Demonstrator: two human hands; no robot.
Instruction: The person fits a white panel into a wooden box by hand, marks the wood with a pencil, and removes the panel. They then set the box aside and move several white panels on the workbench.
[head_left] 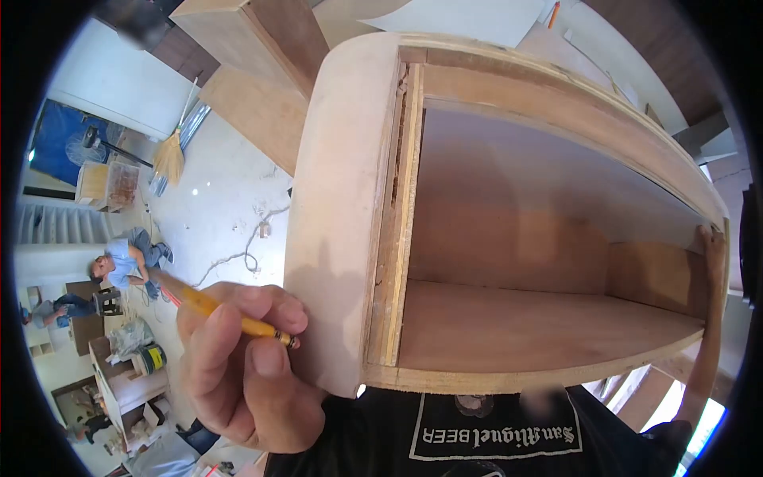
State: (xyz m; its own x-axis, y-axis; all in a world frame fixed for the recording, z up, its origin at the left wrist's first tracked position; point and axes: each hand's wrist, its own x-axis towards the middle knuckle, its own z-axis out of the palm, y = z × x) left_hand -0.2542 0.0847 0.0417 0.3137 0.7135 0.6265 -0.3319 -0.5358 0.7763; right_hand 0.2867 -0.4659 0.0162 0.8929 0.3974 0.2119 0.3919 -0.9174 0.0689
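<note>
A yellow pencil [208, 304] is pinched between the thumb and fingers of my left hand [254, 374], its ferrule end toward the right. That hand is in front of the rounded left side of an open wooden cabinet [338, 175]. At the cabinet's far right edge, my right hand [713, 242] grips the frame, its fingers partly hidden. The cabinet has a deep box-shaped opening, and raw plywood edges show along its front. A narrow gap with rough wood runs down beside the left upright strip.
A wooden box [250, 40] stands beyond the cabinet, near a straw broom [169, 159]. A cable [250, 254] lies on the pale floor. Another person [127, 261] in a light blue shirt is low down at left, with more people farther off. A bucket [149, 359] is nearby.
</note>
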